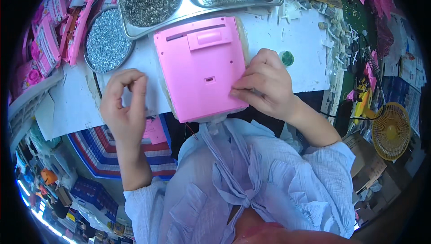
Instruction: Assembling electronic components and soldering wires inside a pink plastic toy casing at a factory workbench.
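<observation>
A pink plastic housing [193, 73] lies in front of me at the table's edge, with a long slot, a raised panel near its far end, small round holes and a little rectangular opening. Over its right edge my right hand [267, 84] is closed, thumb and fingers pinched close to the surface; whatever they hold is too small to make out. To the left of the housing, apart from it, my left hand [125, 102] is raised with thumb and forefinger pinched together. Anything between those tips is hidden. Beyond it stands a round dish of small silver screws [109, 40].
A metal tray [188, 13] of springs stands at the far side. Pink parts [47, 42] pile up at far left. White plastic bits [330, 42] and a green round piece [287, 58] lie right. A yellow fan [391, 131] and a striped bag [98, 154] flank me.
</observation>
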### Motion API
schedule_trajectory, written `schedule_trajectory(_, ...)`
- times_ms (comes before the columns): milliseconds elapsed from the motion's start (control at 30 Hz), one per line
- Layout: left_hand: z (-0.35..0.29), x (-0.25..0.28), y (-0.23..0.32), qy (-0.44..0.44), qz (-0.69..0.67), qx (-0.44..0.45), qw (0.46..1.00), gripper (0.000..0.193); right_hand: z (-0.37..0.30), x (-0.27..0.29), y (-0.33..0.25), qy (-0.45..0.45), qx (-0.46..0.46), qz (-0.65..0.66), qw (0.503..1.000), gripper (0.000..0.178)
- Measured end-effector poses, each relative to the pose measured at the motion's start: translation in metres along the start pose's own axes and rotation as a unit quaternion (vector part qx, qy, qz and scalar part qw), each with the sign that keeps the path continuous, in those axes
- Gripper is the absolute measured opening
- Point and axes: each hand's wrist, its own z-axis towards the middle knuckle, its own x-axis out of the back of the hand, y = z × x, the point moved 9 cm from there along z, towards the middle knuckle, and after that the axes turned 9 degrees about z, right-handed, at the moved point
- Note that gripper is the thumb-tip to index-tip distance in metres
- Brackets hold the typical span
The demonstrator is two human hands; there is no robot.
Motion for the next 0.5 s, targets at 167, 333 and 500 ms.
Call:
schedule_trajectory(167,-0.008,-0.012,0.035,-0.021,-0.053,-0.028,0.998,0.006,0.0,-0.002,-0.001,0.0,0.049,-0.018,0.999,0.028)
schedule_trajectory(333,-0.018,-0.018,0.039,-0.05,-0.052,-0.015,0.997,0.009,0.008,0.018,-0.004,-0.047,0.084,0.003,0.995,0.035)
schedule_trajectory(500,-0.026,-0.029,0.048,-0.093,-0.025,-0.047,0.994,0.008,0.089,0.126,0.037,0.277,-0.041,0.19,0.941,0.03)
